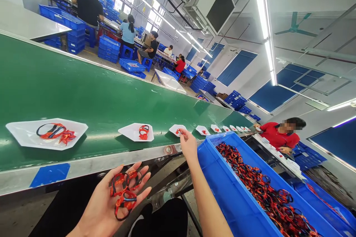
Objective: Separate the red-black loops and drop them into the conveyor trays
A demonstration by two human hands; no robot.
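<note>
My left hand is palm up with fingers spread, and several red-and-black looped bands lie in it. Farther ahead, my right hand reaches over the edge of the green belt, its fingertips pinched on a small red-and-black band at a white tray. Nearer on the belt stand two more white trays: a large-looking one with a red-and-black band and red pieces, and another holding a red band. My right fingers partly hide what they touch.
A blue bin full of red-and-black bands stands beside my right arm. Along the green conveyor belt runs a metal edge. A co-worker in a red shirt sits farther down. Blue crates and other people are across the belt.
</note>
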